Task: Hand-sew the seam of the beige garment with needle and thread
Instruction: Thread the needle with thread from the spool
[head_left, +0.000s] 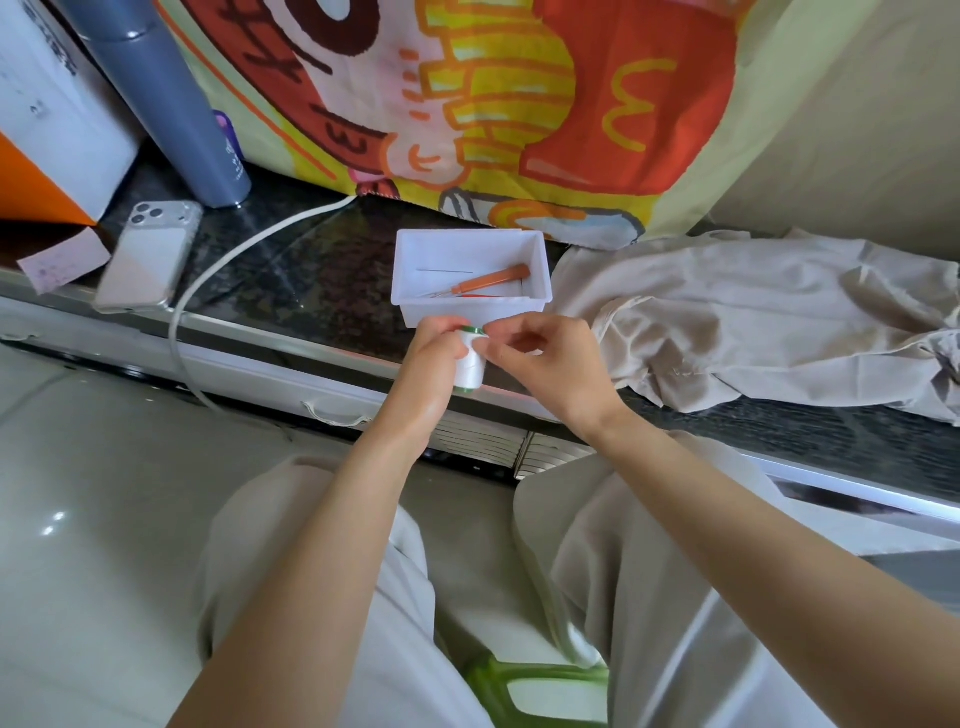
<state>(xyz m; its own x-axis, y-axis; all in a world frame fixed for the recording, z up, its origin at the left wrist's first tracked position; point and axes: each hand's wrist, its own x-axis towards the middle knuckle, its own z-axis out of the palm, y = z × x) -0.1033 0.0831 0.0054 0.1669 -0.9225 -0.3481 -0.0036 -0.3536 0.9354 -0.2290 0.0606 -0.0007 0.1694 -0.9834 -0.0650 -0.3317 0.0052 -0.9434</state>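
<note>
We hold the spool of white thread (470, 364) just in front of the bench (311, 270) edge. The left hand (436, 358) has its fingers curled round the spool's body. The right hand (550, 364) has its fingers (498, 338) pinched together at the spool's green rim, though the thread is too fine for us to tell if an end is caught.

We judge the step to be freeing the thread end. We should keep the spool steady, roll it slowly and draw the thread off along the rim rather than tugging.

The needle (444, 270) lies in the white tray (415, 244) just behind our hands, beside an orange seam ripper (493, 278). The beige garment (753, 322) lies crumpled on the bench to the right, apart from both hands. A phone (150, 254) and a white cable (234, 254) sit to the left.
</note>
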